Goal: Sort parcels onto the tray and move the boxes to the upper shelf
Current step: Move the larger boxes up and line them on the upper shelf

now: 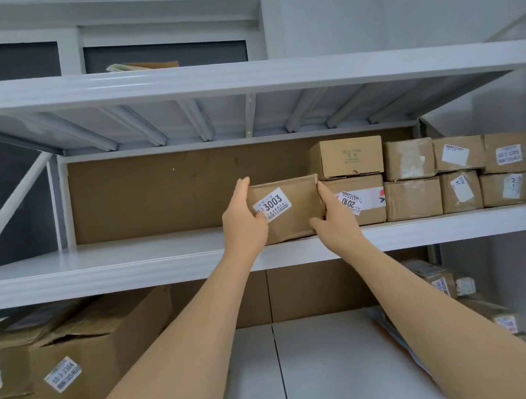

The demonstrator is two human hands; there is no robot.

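Observation:
A small brown cardboard box (296,196) with a white label reading 3003 rests on the front of the white upper shelf (133,258). My left hand (244,223) grips its left side, thumb across the front. Its right side is held by my right hand (333,218), fingers along the edge. The box touches a taped box labelled 2010 (366,199) on its right. Beyond that stand several more labelled boxes (456,172), stacked two high along the shelf's right part.
The left part of the upper shelf is bare, backed by a brown board (159,192). Above runs another white shelf (244,76). Below, large cardboard cartons (87,351) sit at left, small parcels (437,279) at right, with a white surface (327,368) between.

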